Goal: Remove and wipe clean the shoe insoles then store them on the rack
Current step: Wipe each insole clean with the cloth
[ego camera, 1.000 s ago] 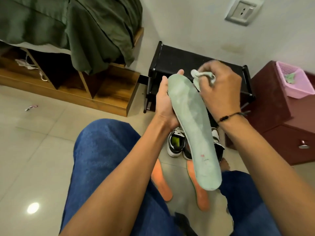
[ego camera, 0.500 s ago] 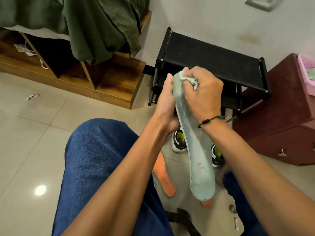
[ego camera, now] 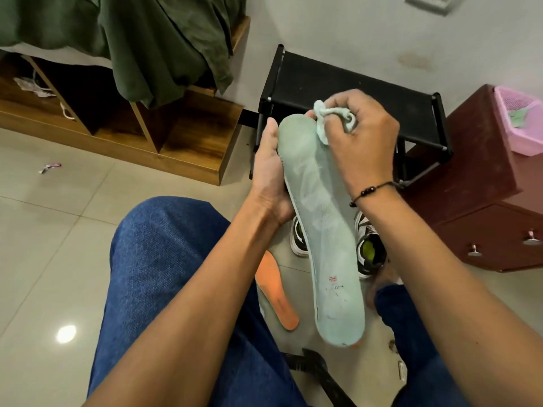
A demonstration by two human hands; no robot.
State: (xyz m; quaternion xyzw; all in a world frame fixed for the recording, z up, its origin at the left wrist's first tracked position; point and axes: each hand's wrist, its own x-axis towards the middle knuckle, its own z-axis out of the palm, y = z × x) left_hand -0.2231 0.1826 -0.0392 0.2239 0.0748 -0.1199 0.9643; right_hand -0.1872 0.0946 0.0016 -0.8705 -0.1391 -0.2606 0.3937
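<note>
A long pale green insole [ego camera: 326, 230] is held upright over my knees. My left hand [ego camera: 269, 177] grips its left edge near the toe end. My right hand [ego camera: 361, 142] pinches a small pale cloth [ego camera: 326, 118] against the insole's toe end. An orange insole [ego camera: 276, 292] lies on the floor below. Behind the held insole stand two white-and-black sneakers [ego camera: 370, 248] with lime lining. The black shoe rack [ego camera: 346, 92] stands against the wall beyond my hands.
A wooden bed base [ego camera: 176, 133] with green bedding [ego camera: 164, 39] is at the left. A dark red cabinet [ego camera: 493, 201] with a pink basket [ego camera: 520, 118] stands at the right. My jeans-clad knees fill the foreground. A black strap [ego camera: 320, 374] lies on the tiled floor.
My right hand with the cloth has rubbed back and forth across the toe end of the insole. The view dropped lower and then drew closer. My left hand keeps its grip.
</note>
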